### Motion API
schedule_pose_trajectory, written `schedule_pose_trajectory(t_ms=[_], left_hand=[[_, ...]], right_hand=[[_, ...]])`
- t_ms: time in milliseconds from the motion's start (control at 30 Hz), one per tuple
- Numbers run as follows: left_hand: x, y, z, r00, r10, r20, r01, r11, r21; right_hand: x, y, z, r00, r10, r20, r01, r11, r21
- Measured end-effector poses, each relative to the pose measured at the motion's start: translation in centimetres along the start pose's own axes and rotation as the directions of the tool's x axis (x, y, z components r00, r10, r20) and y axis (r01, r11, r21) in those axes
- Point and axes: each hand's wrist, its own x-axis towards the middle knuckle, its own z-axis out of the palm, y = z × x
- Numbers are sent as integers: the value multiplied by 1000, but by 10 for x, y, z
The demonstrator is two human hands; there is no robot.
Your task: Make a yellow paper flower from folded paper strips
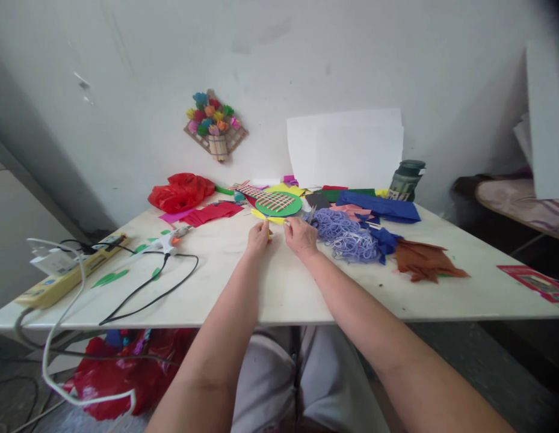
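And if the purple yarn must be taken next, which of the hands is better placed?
Probably the right hand: it is close beside the purple yarn, while the left hand is farther off. Both seem to hold the yellow piece; the right may need to release it first.

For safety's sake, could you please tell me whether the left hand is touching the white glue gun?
Apart: the head view shows a stretch of tabletop between the left hand and the white glue gun, which lies off to its left.
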Motion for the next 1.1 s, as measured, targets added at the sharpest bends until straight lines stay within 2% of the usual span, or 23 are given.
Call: schedule_pose_trajectory(t_ms=[100, 200, 433, 567, 700, 833, 1100], left_hand=[[1, -1, 0, 1000, -13, 20, 11, 996, 89], [3, -3, -1, 998, -1, 56, -6, 992, 126], [9, -10, -4, 994, 49, 97, -73, 963, 261], [6, -8, -5, 982, 117, 148, -171, 880, 442], [3, -2, -6, 984, 126, 126, -174, 824, 539], [0, 3, -5, 985, 121, 126, -172, 786, 594], [-8, 12, -4, 967, 102, 232, -237, 689, 685]], right_hand=[[2, 5, 0, 997, 47, -59, -44, 998, 44], [2, 9, -1, 997, 69, -43, -65, 995, 77], [4, 11, -1, 993, 95, 74, -106, 980, 169], [7, 12, 4, 975, 113, 190, -165, 945, 284], [8, 16, 11, 946, 131, 297, -236, 906, 351], [7, 16, 10, 952, 141, 273, -218, 936, 277], [4, 12, 0, 967, 58, 247, -73, 996, 51]])
